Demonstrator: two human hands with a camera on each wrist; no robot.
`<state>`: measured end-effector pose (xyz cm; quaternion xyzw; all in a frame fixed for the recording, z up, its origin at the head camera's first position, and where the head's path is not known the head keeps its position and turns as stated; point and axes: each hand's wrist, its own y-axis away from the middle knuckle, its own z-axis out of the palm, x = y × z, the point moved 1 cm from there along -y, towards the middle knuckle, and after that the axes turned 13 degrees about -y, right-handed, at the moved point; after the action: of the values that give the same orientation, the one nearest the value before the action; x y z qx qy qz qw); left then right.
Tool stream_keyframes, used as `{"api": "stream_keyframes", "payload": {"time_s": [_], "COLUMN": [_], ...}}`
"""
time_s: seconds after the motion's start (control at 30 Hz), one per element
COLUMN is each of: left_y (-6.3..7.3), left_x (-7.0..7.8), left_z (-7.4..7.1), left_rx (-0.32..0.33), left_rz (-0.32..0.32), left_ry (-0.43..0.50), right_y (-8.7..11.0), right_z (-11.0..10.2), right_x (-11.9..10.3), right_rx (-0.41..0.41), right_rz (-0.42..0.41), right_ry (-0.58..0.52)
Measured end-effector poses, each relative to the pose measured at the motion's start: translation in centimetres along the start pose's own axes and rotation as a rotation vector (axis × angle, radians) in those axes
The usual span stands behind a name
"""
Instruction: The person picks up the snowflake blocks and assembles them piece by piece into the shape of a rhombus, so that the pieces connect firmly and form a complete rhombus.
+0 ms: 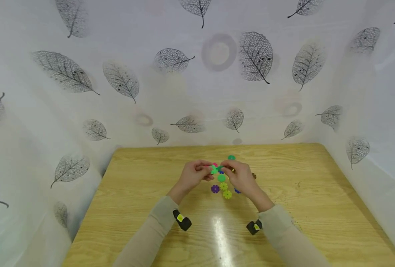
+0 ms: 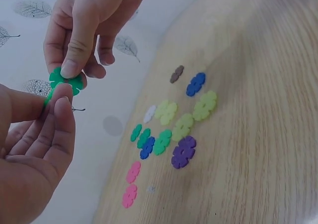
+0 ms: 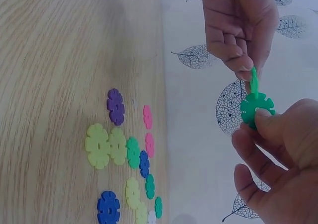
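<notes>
My left hand (image 1: 191, 177) pinches a light green notched plastic disc (image 3: 254, 82) between thumb and fingers. Opposite it, my right hand (image 1: 243, 180) pinches a darker green disc (image 3: 252, 105) of the same flower-like kind, thumb flat on its face. Both are held up over the table. In the right wrist view the two discs meet edge to edge, set crosswise with slots at the contact, the light one seen nearly edge-on. Fingertips cover part of each disc.
Loose discs lie on the wooden table (image 1: 134, 185) below the hands: a purple one (image 2: 184, 152), a blue one (image 2: 196, 84), a brown one (image 2: 177, 74), a white one (image 2: 150, 112), pink ones (image 2: 132, 172), and several yellow and green. A leaf-print curtain (image 1: 184, 92) encloses the table.
</notes>
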<state>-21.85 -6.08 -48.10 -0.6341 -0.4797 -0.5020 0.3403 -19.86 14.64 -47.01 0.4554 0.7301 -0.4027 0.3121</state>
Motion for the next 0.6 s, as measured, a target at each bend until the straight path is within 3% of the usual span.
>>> {"api": "stream_keyframes", "payload": {"time_s": [0.17, 0.37, 0.6], "left_y": [-0.03, -0.19, 0.01], "left_x": [-0.2, -0.46, -0.41], "left_z": [-0.07, 0.25, 0.01], "left_rx": [-0.026, -0.005, -0.05], "left_rz": [-0.003, -0.005, -0.002], "left_ry": [0.043, 0.08, 0.084], "right_y": [-0.04, 0.01, -0.02], "right_z": [0.48, 0.7, 0.69], "right_x": [-0.23, -0.41, -0.44], "right_rx": [0.019, 0.04, -0.002], "right_rz": [0.008, 0.02, -0.009], "right_ry": [-0.018, -0.023, -0.045]}}
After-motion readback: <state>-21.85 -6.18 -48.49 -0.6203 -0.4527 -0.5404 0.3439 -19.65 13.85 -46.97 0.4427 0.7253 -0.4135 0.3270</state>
